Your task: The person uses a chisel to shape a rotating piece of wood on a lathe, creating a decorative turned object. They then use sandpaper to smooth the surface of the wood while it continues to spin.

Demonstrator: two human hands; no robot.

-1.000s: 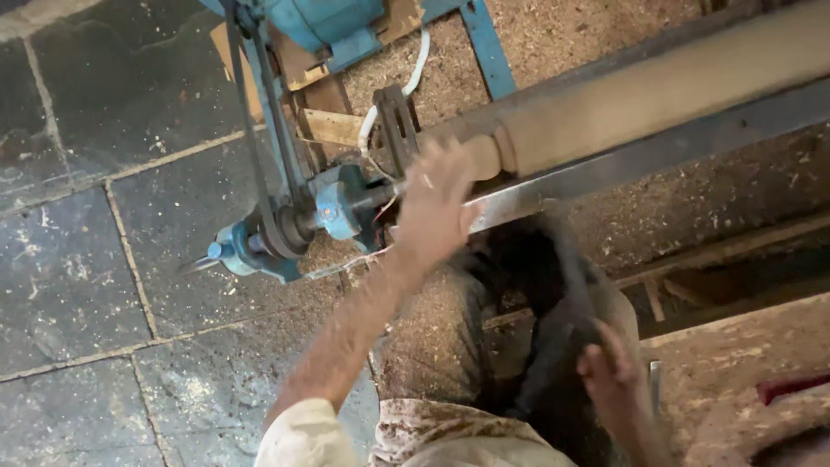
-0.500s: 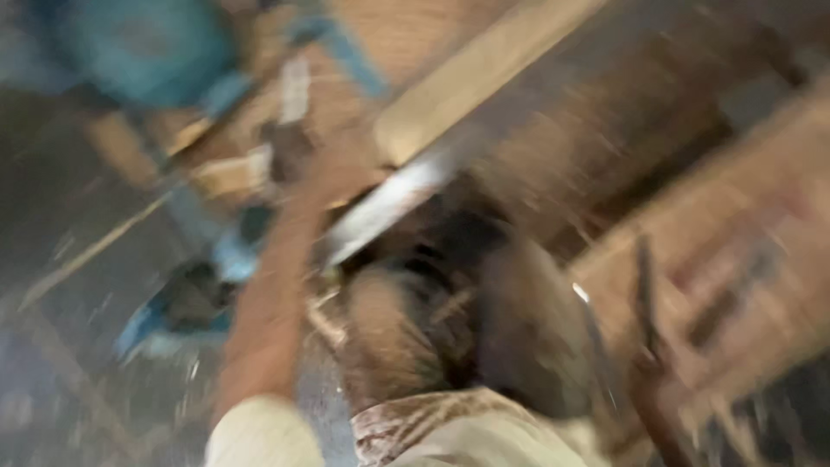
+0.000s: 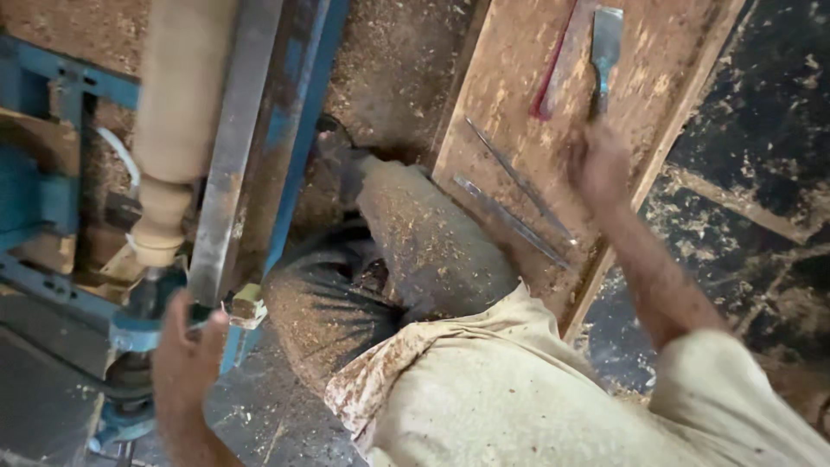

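Both hands blurred: right hand [image 3: 598, 164] near chisel [image 3: 605, 47]

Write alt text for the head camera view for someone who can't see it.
A person's left hand rests at the blue metal lathe end that holds a pale turned wooden spindle, while the blurred right hand reaches over a sawdust-covered wooden board toward a flat steel chisel and thin metal rods.
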